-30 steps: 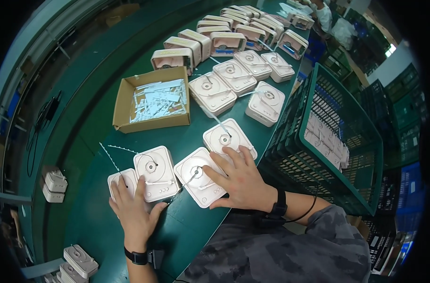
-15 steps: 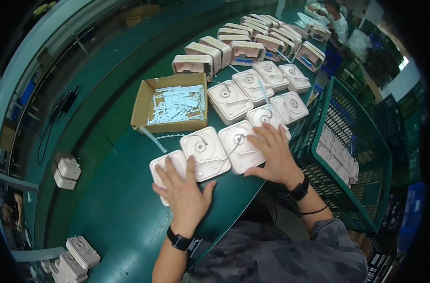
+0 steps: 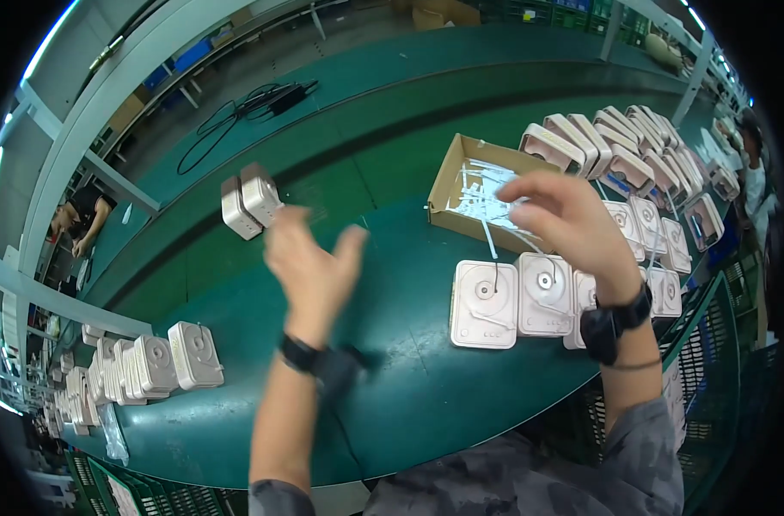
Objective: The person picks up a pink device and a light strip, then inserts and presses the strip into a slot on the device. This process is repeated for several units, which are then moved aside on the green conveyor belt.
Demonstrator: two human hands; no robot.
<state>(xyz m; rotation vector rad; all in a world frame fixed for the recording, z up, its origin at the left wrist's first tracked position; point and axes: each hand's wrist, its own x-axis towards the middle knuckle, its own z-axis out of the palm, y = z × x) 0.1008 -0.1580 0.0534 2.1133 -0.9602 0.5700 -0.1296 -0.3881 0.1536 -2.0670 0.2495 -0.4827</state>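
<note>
- Paired pale-pink units point(image 3: 249, 205) stand side by side on the far left of the green surface point(image 3: 409, 387), just beyond and to the left of the left fingertips.
- Left hand point(image 3: 310, 271) is by far the nearer of the two to that pair; its fingers point far and slightly left, toward the near right side of the units.
- The longer visible edges of the pair run from far to near, slanting a little rightward at the near end, so they lie roughly along the line of the left fingers and not across it.
- Motion blur makes it hard to say whether the left fingertips touch the right one of the pair or only overlap it in the view; the thumb is spread off to the right, and nothing shows in the grasp.
- Right hand point(image 3: 572, 228) hangs over the near right corner of the cardboard box point(image 3: 456, 224) of white strips point(image 3: 486, 185); its index finger and thumb point left, held apart, with no object between them.
- Turntable-shaped units point(image 3: 485, 305) lie flat in a row on the near side of that box, well to the right of the left hand, the row partly hidden by the right wrist.
- Leaning units point(image 3: 156, 365) of the same kind stand packed together at the near left, beyond the left forearm and well apart from both hands.
</note>
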